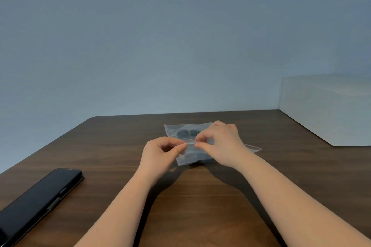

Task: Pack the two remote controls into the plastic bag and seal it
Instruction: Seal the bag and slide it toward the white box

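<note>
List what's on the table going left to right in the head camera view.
Black phone → left hand → plastic bag, pinched at its strip by both hands → right hand → white box at the far right.

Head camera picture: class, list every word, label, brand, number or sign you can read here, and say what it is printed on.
None can be read.
Phone: dark screen, no text visible.
Plastic bag: clear, no print visible; the dark shapes inside are too blurred to show any markings.
White box: plain, no visible label.
Table and wall: no signs.
</note>
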